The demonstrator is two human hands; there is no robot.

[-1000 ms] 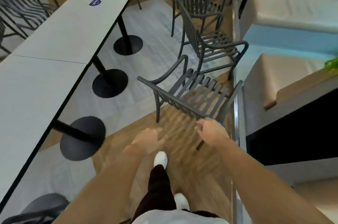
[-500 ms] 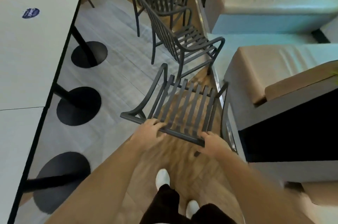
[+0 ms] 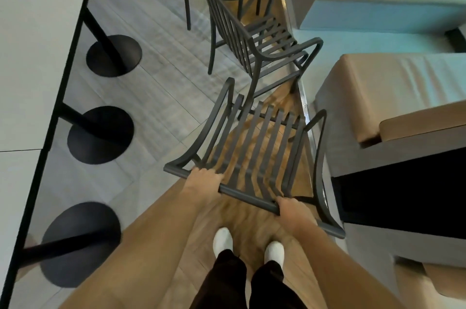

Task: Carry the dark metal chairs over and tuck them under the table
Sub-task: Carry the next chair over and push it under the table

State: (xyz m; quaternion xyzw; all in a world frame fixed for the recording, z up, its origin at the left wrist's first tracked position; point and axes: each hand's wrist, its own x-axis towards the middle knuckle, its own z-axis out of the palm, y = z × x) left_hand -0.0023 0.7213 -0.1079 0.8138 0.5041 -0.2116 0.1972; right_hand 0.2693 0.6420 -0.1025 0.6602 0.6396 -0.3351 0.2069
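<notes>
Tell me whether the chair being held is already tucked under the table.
Not tucked. The nearest chair stands out on the floor beside the sofa, apart from the table; the left hand and right hand grip its top rail.

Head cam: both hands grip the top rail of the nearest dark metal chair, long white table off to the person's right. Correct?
Not quite. The head view shows the long white table on the person's left; beige upholstered benches are on the right. The rest holds: the left hand and right hand both grip the top rail of the nearest dark metal chair.
</notes>
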